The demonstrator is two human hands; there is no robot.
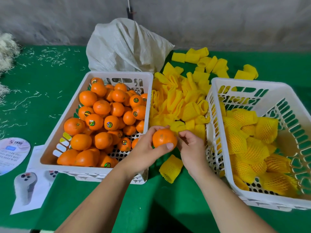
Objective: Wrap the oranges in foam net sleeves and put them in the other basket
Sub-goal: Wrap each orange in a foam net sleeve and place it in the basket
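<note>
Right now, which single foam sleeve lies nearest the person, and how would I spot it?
Find the gap between the two white baskets on the green table. Below the hands lies one yellow foam sleeve, alone on the cloth, apart from the heaped pile farther back.

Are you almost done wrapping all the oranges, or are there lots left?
Not nearly done. Done: a layer of wrapped oranges already lies in the right basket. In hand: the left hand holds one bare orange, while the right hand reaches into the pile of foam sleeves. Left: the left basket is heaped with unwrapped oranges, so most remains.
</note>
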